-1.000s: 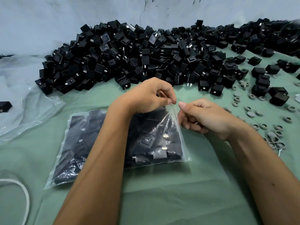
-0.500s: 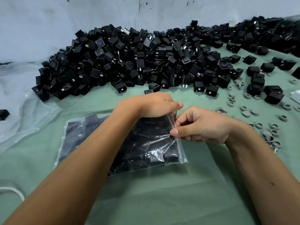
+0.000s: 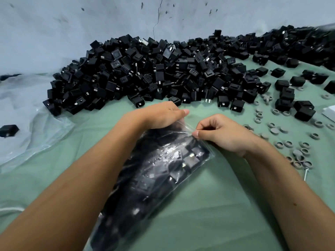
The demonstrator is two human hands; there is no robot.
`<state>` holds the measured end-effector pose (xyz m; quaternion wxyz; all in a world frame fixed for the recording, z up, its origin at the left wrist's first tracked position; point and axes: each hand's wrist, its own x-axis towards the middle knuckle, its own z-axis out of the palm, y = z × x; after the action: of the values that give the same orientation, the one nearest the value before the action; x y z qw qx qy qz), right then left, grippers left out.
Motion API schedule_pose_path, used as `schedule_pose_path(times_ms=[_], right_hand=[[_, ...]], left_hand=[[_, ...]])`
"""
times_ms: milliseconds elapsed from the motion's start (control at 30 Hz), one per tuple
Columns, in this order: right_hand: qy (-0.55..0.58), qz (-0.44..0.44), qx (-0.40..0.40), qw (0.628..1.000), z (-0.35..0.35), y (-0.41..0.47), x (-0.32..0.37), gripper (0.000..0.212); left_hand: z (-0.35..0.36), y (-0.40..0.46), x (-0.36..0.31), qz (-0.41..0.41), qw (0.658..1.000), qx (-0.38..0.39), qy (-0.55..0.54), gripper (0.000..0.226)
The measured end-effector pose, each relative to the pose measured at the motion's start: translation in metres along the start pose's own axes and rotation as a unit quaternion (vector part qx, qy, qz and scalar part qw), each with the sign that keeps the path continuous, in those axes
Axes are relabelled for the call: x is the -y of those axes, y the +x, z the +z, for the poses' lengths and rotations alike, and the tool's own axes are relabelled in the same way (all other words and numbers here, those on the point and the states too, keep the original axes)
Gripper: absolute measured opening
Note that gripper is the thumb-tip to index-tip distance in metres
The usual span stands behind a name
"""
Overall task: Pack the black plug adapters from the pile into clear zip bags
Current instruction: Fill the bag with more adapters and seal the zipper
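A clear zip bag (image 3: 159, 171) full of black plug adapters lies slanted on the green cloth in the middle, partly under my left forearm. My left hand (image 3: 161, 115) holds the bag's far top edge, fingers over the plastic. My right hand (image 3: 223, 133) pinches the same top edge between thumb and forefinger, just to the right. A big pile of black plug adapters (image 3: 154, 77) spreads along the wall behind the hands.
Loose adapters (image 3: 304, 111) and several small grey rings (image 3: 297, 151) are scattered on the right. Crumpled clear plastic sheeting (image 3: 27, 124) covers the left, with one lone adapter (image 3: 8, 130) on it. A white cord (image 3: 10, 209) lies at the left edge.
The filled bag has swung from lying flat and sideways to slanting toward me. Both hands stayed on its top edge, the right hand now pinching nearer the left.
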<state>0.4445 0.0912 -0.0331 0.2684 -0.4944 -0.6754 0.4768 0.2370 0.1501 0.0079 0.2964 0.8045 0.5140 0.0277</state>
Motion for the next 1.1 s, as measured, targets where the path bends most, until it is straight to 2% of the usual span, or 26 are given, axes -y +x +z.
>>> schedule_pose_path(times_ms=[200,300,500,633,700,767,967,1100], right_hand=[[-0.126,-0.020,-0.124,0.984,0.022,0.029,0.011,0.031],[-0.171,-0.069,-0.147,0.972,0.034,0.045,0.022,0.031],[-0.110,-0.082,-0.114,0.984,0.057,0.062,0.025,0.018],[-0.035,-0.062,-0.217,0.973,0.051,0.059,0.017,0.014],[-0.064,-0.045,-0.254,0.964,0.049,0.055,0.010,0.016],[-0.086,-0.041,-0.254,0.962,0.048,0.051,0.004,0.017],[-0.027,-0.052,-0.234,0.970,0.047,0.046,-0.007,0.005],[-0.006,-0.043,-0.232,0.972,0.047,0.048,-0.011,0.009]], left_hand=[[-0.013,-0.021,0.026,-0.029,0.999,-0.046,0.000,0.063],[-0.011,-0.036,0.042,-0.059,0.996,-0.070,0.016,0.062],[-0.001,-0.058,0.070,-0.080,0.988,-0.122,-0.038,0.054],[0.006,-0.053,0.068,-0.005,0.979,-0.175,-0.105,0.038],[0.010,-0.049,0.063,0.030,0.974,-0.159,-0.156,0.020],[0.013,-0.046,0.060,0.048,0.974,-0.140,-0.174,0.010],[0.012,-0.037,0.059,0.019,0.975,-0.102,-0.197,0.007],[0.008,-0.031,0.052,0.005,0.986,-0.091,-0.142,0.014]])
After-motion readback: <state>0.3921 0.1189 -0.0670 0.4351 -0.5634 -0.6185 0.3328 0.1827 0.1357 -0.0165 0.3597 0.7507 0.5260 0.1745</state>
